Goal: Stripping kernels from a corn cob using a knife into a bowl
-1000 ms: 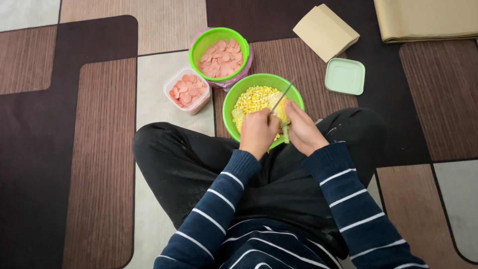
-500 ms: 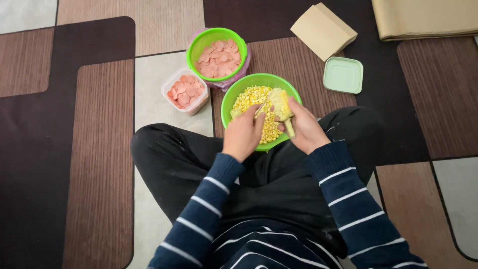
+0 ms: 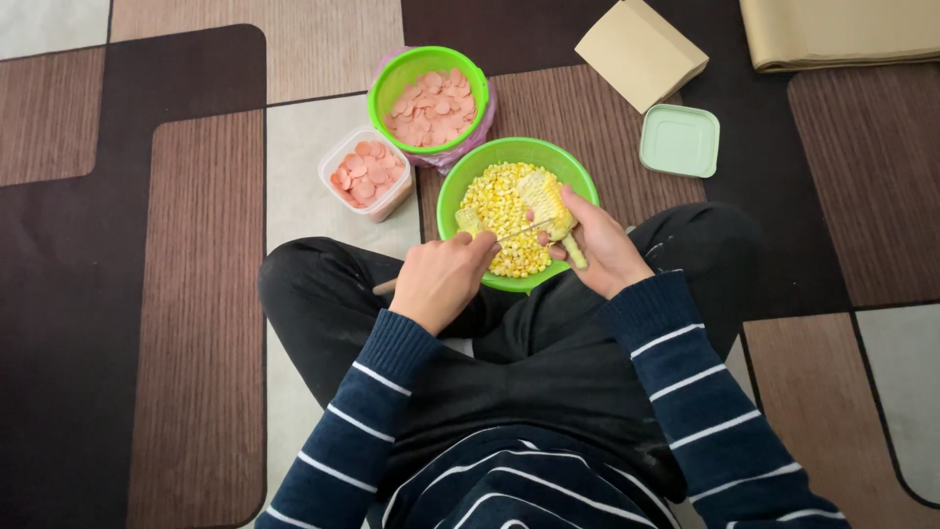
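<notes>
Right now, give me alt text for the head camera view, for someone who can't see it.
A seated person's left hand draws a knife across a corn cob held in the right hand, over a green bowl of kernels. Two containers of pink slices sit beyond on the patterned carpet.

Soft, even indoor light; sharp focus, faint shadows, no glare.

Home floor: patterned carpet [image 3: 196, 294], food bowls [image 3: 428, 64] set on it.

Left hand [image 3: 443, 279] fisted, right hand [image 3: 599, 247] fingers curled, both forearms extended forward
</notes>
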